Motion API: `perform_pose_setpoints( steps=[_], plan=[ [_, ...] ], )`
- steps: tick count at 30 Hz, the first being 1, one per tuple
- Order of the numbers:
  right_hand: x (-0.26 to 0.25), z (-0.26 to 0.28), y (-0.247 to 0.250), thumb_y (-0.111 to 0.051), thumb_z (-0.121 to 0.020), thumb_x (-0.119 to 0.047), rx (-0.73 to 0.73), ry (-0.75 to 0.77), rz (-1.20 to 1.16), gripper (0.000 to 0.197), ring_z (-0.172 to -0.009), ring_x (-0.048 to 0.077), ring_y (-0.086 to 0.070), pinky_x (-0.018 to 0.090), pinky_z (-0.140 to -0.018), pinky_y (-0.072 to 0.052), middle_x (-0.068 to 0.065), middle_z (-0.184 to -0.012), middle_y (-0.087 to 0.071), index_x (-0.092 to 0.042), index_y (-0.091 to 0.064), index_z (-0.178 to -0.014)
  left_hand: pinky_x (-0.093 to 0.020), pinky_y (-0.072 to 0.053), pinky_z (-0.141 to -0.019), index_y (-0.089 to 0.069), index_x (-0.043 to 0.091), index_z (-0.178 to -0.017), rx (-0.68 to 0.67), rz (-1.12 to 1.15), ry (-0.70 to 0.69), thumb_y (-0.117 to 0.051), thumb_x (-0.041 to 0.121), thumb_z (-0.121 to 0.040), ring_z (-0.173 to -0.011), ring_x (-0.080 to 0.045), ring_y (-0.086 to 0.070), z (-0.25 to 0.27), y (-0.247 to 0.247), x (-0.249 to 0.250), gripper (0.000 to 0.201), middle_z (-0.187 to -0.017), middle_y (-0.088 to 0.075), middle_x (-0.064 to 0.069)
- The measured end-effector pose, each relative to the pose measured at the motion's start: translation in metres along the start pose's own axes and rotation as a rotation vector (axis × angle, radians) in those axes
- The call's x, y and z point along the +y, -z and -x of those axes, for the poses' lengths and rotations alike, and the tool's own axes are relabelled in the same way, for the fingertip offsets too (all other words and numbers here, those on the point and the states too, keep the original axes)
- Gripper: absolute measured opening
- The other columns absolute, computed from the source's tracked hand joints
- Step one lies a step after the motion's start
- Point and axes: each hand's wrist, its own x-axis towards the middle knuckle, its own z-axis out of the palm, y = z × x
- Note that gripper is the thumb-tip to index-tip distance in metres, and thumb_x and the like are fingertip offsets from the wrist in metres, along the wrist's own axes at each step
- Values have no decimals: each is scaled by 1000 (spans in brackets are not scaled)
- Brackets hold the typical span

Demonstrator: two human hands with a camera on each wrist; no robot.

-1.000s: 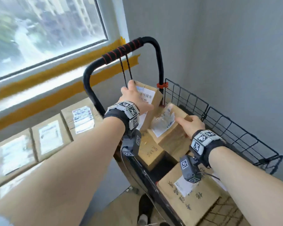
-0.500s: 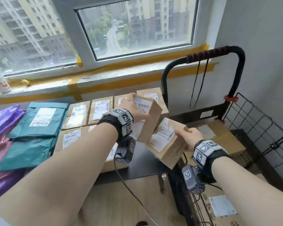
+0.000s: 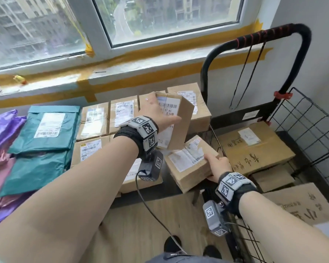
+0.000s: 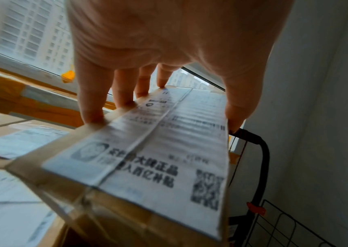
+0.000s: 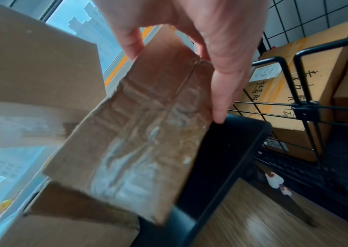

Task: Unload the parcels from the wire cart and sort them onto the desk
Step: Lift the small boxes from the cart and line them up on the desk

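My left hand (image 3: 156,111) grips a tall brown parcel (image 3: 176,122) with a barcode label, held upright above the cartons at the right end of the black desk (image 3: 156,193). In the left wrist view the fingers (image 4: 92,115) press one side of this parcel (image 4: 158,158) and the thumb presses the other. Lower down, my right hand (image 3: 217,165) holds a smaller labelled parcel (image 3: 190,162), tilted over the desk's right edge. The right wrist view shows its taped underside (image 5: 139,133) pinched between thumb and fingers (image 5: 219,108). The wire cart (image 3: 311,120) stands to the right.
Rows of labelled cartons (image 3: 122,114) cover the desk's back and middle, with teal mailers (image 3: 46,126) and purple mailers (image 3: 2,128) further left. In the cart lie a large carton (image 3: 254,147) with handwriting and other boxes. The cart's black handle (image 3: 273,35) arches behind it.
Both hands have lifted their parcels out of the cart and carried them left, over the desk's right end. The view has swung from the cart to the desk.
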Motion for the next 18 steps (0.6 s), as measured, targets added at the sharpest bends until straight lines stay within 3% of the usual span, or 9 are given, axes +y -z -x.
perform_pose_setpoints(
  steps=[2,3,6,9,11,14,18],
  plan=[
    [3,5,-1,-64,-80,-39,22,-15,32,58,-106,32,-52,32,-73,-48,12,-118,-51,-5,-44,-122,-31,-50,-76,-21,20,-144,-6,-2,-36,-76,53,-62,-97,-17,-49,-3,-2,4,104,-125,-44,-5],
    [4,6,-3,-63,-81,-39,-7,-17,32,58,-104,34,-54,34,-72,-50,15,-117,-53,-2,-46,-121,-30,-46,-73,-22,19,-144,-8,-12,-56,-76,53,-63,-95,-16,-47,-4,-3,6,103,-125,-44,-5],
    [6,12,-5,-65,-81,-35,-39,3,43,56,-107,39,-59,45,-87,-54,24,-118,-59,5,-53,-119,-30,-46,-70,-20,21,-144,-40,-57,-106,-75,51,-65,-96,-18,-51,-6,-8,10,100,-123,-45,-5],
    [7,19,-3,-63,-82,-27,-72,32,116,54,-107,31,-55,41,-90,-51,14,-122,-55,-7,-47,-129,-29,-45,-76,-21,20,-142,-57,-70,-169,-74,47,-67,-107,-23,-53,-6,-12,15,96,-126,-43,-6],
    [7,21,-1,-61,-83,-22,-91,92,151,61,-111,25,-51,44,-97,-47,7,-128,-51,-18,-37,-139,-28,-41,-74,-21,21,-143,-42,-90,-224,-74,45,-68,-105,-20,-51,-5,-11,20,94,-128,-42,-5],
    [2,23,1,-60,-83,-18,-122,156,231,59,-109,23,-52,45,-98,-47,4,-126,-54,-21,-39,-138,-28,-44,-79,-21,22,-144,-15,-124,-337,-74,42,-68,-109,-18,-49,-6,-9,26,95,-133,-39,-3],
    [5,29,2,-63,-80,-19,-166,162,267,61,-109,24,-54,44,-97,-49,4,-125,-55,-23,-41,-136,-36,-54,-84,-20,24,-145,-160,-271,-433,-76,36,-67,-109,-21,-52,-2,-20,29,96,-138,-38,-1]
  ],
)
